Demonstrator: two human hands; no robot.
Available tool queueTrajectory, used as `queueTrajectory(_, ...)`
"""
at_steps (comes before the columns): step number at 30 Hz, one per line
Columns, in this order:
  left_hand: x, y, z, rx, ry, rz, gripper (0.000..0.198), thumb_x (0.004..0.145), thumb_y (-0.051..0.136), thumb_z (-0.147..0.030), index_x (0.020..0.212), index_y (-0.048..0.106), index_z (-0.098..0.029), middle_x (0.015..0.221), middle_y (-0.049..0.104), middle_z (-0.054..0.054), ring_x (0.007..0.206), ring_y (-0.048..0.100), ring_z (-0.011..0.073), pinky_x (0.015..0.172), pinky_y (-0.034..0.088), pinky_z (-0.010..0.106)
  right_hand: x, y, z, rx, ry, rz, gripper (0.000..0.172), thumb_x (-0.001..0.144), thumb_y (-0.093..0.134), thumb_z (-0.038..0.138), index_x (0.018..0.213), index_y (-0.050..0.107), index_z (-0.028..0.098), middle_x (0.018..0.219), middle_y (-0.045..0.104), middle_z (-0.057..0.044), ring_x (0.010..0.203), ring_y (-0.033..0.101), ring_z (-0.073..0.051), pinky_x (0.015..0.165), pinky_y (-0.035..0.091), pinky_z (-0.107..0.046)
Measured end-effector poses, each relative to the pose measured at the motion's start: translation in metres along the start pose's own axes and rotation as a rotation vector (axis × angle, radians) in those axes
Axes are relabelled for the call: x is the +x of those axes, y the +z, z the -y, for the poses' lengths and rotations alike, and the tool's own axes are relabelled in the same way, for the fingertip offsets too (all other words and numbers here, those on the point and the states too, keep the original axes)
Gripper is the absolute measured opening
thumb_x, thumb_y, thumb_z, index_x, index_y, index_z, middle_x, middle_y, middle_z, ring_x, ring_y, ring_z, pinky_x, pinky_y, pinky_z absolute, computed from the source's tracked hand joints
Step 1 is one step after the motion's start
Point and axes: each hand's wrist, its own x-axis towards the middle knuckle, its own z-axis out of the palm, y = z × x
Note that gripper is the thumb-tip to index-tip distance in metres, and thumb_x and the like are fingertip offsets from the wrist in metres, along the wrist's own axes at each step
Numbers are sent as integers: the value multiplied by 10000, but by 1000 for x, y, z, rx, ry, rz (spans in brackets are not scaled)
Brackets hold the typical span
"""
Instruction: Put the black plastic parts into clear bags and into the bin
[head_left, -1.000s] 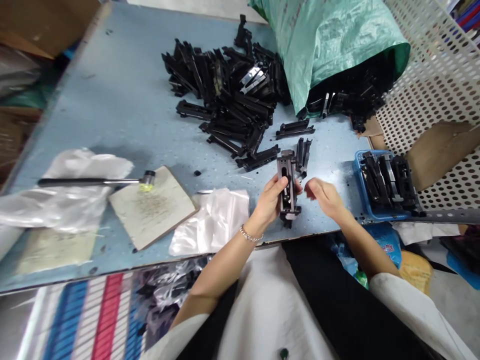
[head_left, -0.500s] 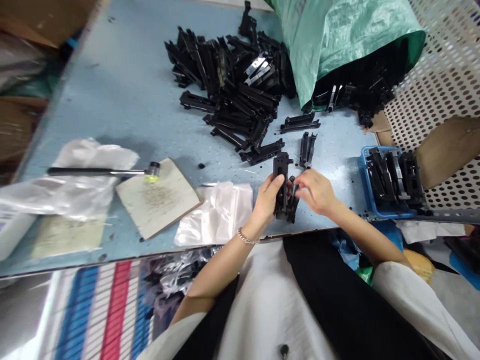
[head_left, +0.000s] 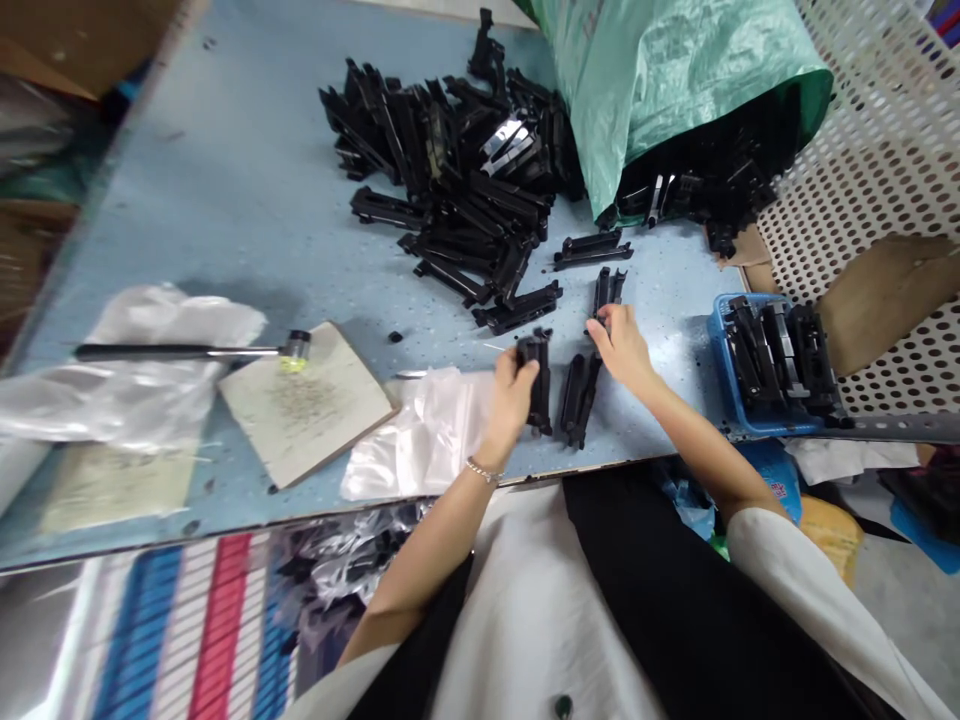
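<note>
My left hand (head_left: 511, 405) is closed around the side of a long black slotted part (head_left: 540, 385), close to the table's near edge. Just right of it another black part (head_left: 579, 402) lies on the blue table, touched by neither hand. My right hand (head_left: 626, 348) pinches the near end of a third black part (head_left: 606, 288), which lies farther back; the fingertips partly cover that end. Behind them is a large heap of similar black parts (head_left: 457, 190), with single ones (head_left: 519, 308) lying at its near side.
A green woven sack (head_left: 690, 80) spills black parts at the back right. Right of me stands a blue basket (head_left: 721, 370) of parts beside a perforated white crate (head_left: 885, 150). Leftward are clear plastic bags (head_left: 420, 430), a pale square board (head_left: 315, 420) and a hammer (head_left: 187, 352).
My right hand has left the parts near my left hand and reached back to another one. The left hand's part has moved left and lower, away from the one now lying alone.
</note>
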Motion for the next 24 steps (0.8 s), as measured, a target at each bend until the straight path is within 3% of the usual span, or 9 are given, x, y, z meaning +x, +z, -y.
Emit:
queueTrajectory(3, -9, 13, 20, 270, 34, 92, 348, 923, 530, -337, 1223, 621, -185, 1258, 631, 143, 1285, 543, 296, 1174, 343, 537, 37, 1, -25, -124, 234, 19, 605, 937, 526, 523, 1389, 446, 128, 1330, 524, -242, 1109, 607, -383, 906, 506, -550)
queueTrajectory(6, -16, 21, 20, 321, 108, 127, 419, 913, 562, -358, 1286, 608, -172, 1399, 540, 184, 1409, 439, 323, 1227, 233, 571, 43, -1, -34, 44, 313, 56, 491, 963, 445, 425, 1375, 457, 158, 1178, 618, -171, 1011, 642, -326, 888, 533, -517)
queueTrajectory(8, -12, 22, 9, 173, 127, 126, 478, 923, 573, -437, 1334, 576, -192, 1454, 506, 177, 1423, 431, 314, 1220, 267, 543, 26, -4, -26, 282, 252, 63, 437, 991, 368, 415, 1375, 438, 218, 1052, 640, -88, 913, 642, -256, 818, 561, -441)
queueTrajectory(10, -3, 22, -9, -104, 117, 156, 538, 932, 555, -540, 1379, 523, -243, 1471, 507, 146, 1377, 491, 283, 1166, 374, 490, -1, -7, -9, 455, 88, 87, 442, 1000, 381, 463, 1388, 409, 253, 1042, 632, -53, 876, 624, -218, 778, 562, -391)
queueTrajectory(14, 7, 20, -48, -548, -60, 271, 460, 886, 626, -585, 1193, 575, -246, 1213, 651, 80, 1001, 669, 195, 876, 554, 348, -46, -21, 23, 401, -233, 81, 373, 1010, 428, 548, 1186, 532, 236, 1026, 623, -60, 868, 606, -202, 785, 522, -368)
queueTrajectory(16, 1, 20, -60, -587, -130, 327, 419, 819, 741, -521, 1074, 591, -223, 1029, 664, 33, 796, 644, 142, 722, 539, 277, -47, -31, 28, 284, -290, -71, 380, 1021, 391, 572, 1082, 552, 233, 976, 605, -66, 855, 586, -212, 779, 502, -381)
queueTrajectory(18, -10, 21, -65, -577, -165, 410, 451, 780, 794, -484, 1086, 586, -226, 906, 638, -1, 691, 596, 120, 630, 496, 250, -38, -39, 27, 176, -343, -191, 408, 1017, 381, 597, 1026, 561, 231, 950, 593, -79, 878, 563, -234, 795, 484, -407)
queueTrajectory(21, -27, 25, -63, -497, -134, 454, 531, 810, 761, -523, 1208, 549, -241, 879, 621, -2, 745, 610, 157, 661, 503, 283, -25, -41, 24, 164, -396, -164, 452, 1007, 382, 636, 917, 559, 231, 876, 574, -69, 862, 538, -237, 793, 465, -411)
queueTrajectory(24, -30, 26, -60, -368, 35, 308, 602, 778, 791, -535, 1232, 523, -245, 1073, 634, 37, 1003, 625, 208, 851, 524, 330, -26, -36, 29, 392, -251, -40, 459, 1039, 311, 619, 898, 523, 237, 789, 530, -16, 752, 521, -186, 717, 453, -347)
